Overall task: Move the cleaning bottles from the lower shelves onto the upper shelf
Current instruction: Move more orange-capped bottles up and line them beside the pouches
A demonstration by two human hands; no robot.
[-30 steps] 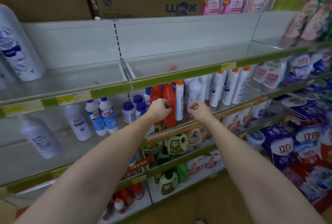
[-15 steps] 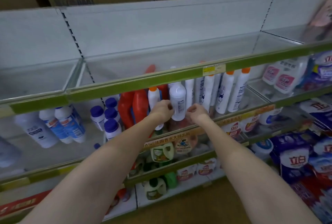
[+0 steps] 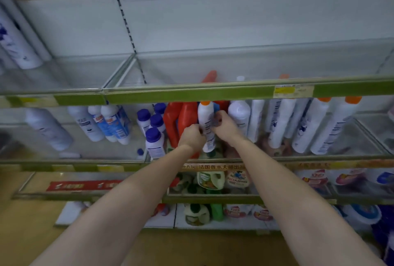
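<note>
A tall white bottle with an orange cap [image 3: 205, 120] stands on the second shelf, just under the green rail of the upper shelf [image 3: 191, 94]. My left hand [image 3: 191, 136] grips its left side near the middle. From the right, my right hand [image 3: 223, 124] holds the same bottle a little higher. Red bottles [image 3: 181, 120] stand right behind and to the left of it. A rounded white bottle [image 3: 239, 114] is just right of my right hand. More white orange-capped bottles [image 3: 332, 125] line the shelf to the right.
Blue-capped white bottles [image 3: 153, 135] and blue-labelled ones [image 3: 110, 123] stand to the left on the second shelf. The upper shelf holds a white container [image 3: 15, 42] at its far left. Lower shelves carry green and white jugs [image 3: 210, 179]. Cardboard boxes sit above.
The view has tilted and closed in on the shelf. Both hands have come together around the orange-capped white bottle, which now stands between them.
</note>
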